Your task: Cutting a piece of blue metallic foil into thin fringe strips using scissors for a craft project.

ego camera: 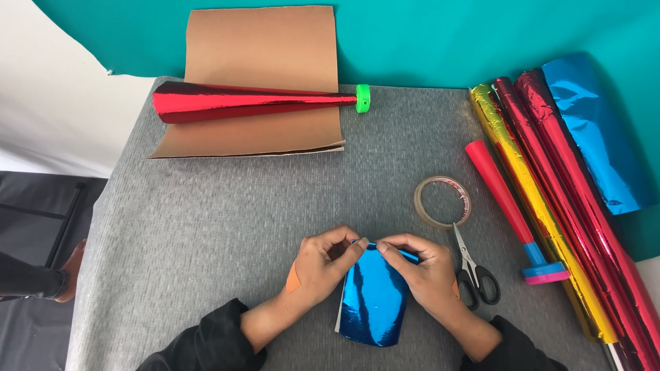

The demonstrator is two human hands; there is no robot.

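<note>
A shiny blue foil sheet (373,302), curled into a loose roll, lies on the grey table (206,240) near its front edge. My left hand (323,264) pinches the sheet's top edge from the left. My right hand (423,271) pinches the same edge from the right, fingertips almost touching those of the left. Both sleeves are black. A small tan patch shows on each wrist.
Black-handled scissors (474,271) and a clear tape roll (443,201) lie just right of my right hand. Further right are a red cone horn (505,206) and gold, red and blue foil rolls (570,199). A red foil cone (247,102) rests on brown cardboard (261,48) at the back.
</note>
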